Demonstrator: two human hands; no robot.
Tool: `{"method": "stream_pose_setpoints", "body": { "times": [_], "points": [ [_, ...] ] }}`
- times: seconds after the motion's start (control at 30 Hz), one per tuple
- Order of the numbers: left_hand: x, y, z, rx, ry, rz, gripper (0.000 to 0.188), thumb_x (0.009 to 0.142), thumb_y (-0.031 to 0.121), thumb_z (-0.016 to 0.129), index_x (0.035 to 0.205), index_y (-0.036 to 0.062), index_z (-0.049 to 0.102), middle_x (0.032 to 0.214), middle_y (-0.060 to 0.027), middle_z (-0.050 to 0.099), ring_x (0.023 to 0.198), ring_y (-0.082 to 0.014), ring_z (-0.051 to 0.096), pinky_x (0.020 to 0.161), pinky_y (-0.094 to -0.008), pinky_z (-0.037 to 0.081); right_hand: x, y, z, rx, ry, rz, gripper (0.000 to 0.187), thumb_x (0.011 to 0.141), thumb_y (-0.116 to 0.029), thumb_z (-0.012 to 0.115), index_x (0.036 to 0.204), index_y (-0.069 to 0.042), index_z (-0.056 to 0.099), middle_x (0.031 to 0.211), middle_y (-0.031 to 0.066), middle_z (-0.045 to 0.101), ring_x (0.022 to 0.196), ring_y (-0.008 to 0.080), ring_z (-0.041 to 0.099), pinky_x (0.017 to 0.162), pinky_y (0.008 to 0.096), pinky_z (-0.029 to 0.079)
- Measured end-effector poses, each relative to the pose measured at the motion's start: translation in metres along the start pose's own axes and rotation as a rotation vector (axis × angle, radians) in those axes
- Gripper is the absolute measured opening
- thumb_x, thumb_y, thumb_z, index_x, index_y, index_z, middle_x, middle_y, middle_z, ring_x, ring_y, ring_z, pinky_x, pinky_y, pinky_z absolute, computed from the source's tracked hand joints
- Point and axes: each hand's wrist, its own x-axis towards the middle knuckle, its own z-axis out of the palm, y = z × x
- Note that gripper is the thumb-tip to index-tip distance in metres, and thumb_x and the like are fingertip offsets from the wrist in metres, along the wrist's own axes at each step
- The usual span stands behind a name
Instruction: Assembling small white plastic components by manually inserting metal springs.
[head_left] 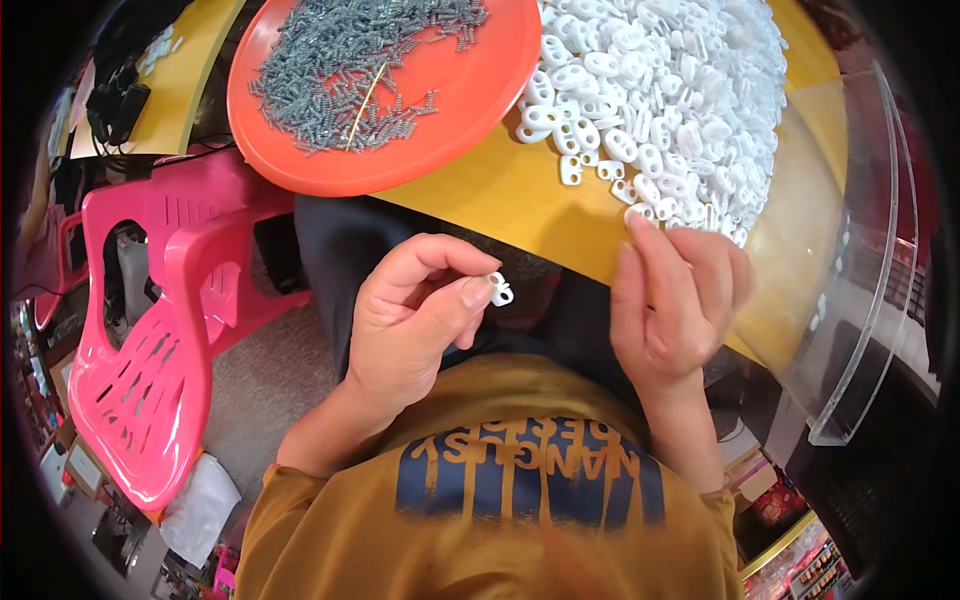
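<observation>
My left hand [410,310] is closed, pinching a small white two-hole plastic cord lock piece [503,291] between thumb and forefinger, above my lap. At the near edge of a big heap of similar white pieces [680,100], my right hand [682,295] reaches out with its forefinger on one of them. Its fingers are loosely bent and I see nothing held in them. A round red plate [300,172] left of the heap carries many small metal springs [330,70]. A thin yellowish strip [366,105] lies across the springs.
The heap and plate rest on a yellow table [470,205], whose near edge runs in front of me. A clear plastic guard [850,370] borders the right side. To my left stands a pink plastic chair [150,390], with a white bag [200,510] beneath it.
</observation>
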Motion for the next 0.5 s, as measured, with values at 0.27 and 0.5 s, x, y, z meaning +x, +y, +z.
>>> {"method": "stream_pose_setpoints", "body": {
  "times": [0.27,0.5],
  "points": [
    [0.001,-0.011,0.004,0.011,0.018,-0.112,0.012,0.083,0.002,0.054,0.094,0.0005,0.055,0.075,-0.0028,0.055,0.056,-0.0059,0.048,0.051,-0.0178,0.039,-0.024,0.004,-0.019,-0.05,-0.053,0.165,0.024,0.064,-0.007,0.067,0.088,-0.007,0.065,0.08,0.0028,0.053,0.072,0.0201,0.049,0.069,0.031,0.034],
    [0.0,-0.008,0.009,0.021,-0.018,-0.098,0.013,0.084,0.0,0.051,0.096,0.0008,0.055,0.077,-0.0036,0.056,0.065,-0.0087,0.055,0.059,-0.0197,0.044,-0.007,-0.003,-0.012,0.013,-0.005,0.113,0.026,0.062,-0.006,0.066,0.088,-0.006,0.065,0.077,0.0028,0.052,0.07,0.0202,0.049,0.068,0.0304,0.034]
  ]
}}
